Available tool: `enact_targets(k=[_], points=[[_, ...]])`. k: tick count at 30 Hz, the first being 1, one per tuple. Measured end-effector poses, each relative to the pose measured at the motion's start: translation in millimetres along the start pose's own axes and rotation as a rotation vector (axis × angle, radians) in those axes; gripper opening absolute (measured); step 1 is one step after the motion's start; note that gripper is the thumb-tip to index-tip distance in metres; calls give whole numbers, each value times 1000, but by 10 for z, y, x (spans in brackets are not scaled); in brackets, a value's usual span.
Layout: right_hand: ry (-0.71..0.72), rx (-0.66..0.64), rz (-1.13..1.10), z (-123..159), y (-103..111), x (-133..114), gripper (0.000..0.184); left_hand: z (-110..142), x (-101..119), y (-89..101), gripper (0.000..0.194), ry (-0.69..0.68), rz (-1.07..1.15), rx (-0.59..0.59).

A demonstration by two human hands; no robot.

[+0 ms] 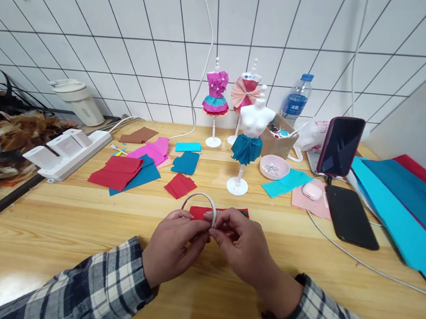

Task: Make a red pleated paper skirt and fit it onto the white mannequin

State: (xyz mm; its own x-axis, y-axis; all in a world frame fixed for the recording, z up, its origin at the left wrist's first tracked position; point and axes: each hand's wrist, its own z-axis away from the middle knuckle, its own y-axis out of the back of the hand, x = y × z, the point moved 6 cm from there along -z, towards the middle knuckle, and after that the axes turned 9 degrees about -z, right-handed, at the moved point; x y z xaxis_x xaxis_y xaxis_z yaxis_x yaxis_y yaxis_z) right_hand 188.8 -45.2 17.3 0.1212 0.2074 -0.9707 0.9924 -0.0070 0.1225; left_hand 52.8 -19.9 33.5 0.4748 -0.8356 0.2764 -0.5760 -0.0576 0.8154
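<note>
My left hand and my right hand meet at the middle of the table, both closed on a thin white ring that looks like a narrow roll of tape. The fingertips pinch its near right side, and the roll stands upright between them. Behind the hands lies a red felt piece with a metal tool on it, mostly hidden by my fingers. Just beyond stands a small white dress form wearing a gathered teal skirt.
Felt pieces, red and others, lie left. Two dressed forms, a bottle and a carton stand behind. A pink bowl, phones and felt sheets are right; a power strip is left.
</note>
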Motion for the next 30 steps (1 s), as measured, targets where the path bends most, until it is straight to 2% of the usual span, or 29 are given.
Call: enact_targets(k=[2, 4, 7, 9, 13, 19, 22, 26, 30], points=[[37, 8, 44, 8, 18, -26, 7, -8, -26, -4, 13, 40, 1, -14], [65, 96, 67, 17, 83, -40, 6, -15, -51, -7, 11, 89, 21, -35], [125, 189, 102, 21, 155, -57, 25, -18, -72, -2, 12, 145, 26, -55], [211, 156, 181, 13, 140, -94, 31, -15, -75, 6, 13, 159, 15, -57], [316, 119, 305, 3, 117, -153, 10, -2, -108, 9, 15, 187, 10, -62], [335, 45, 470, 14, 27, -208, 19, 13, -251, -36, 18, 352, 164, -97], [352, 63, 521, 37, 17, -244, 23, 1, -276, -12, 18, 381, 189, -74], [446, 113, 505, 78, 58, -318, 22, -23, -229, 17, 19, 384, 269, -47], [508, 148, 545, 119, 78, -361, 21, -19, -177, -46, 20, 459, 384, -48]])
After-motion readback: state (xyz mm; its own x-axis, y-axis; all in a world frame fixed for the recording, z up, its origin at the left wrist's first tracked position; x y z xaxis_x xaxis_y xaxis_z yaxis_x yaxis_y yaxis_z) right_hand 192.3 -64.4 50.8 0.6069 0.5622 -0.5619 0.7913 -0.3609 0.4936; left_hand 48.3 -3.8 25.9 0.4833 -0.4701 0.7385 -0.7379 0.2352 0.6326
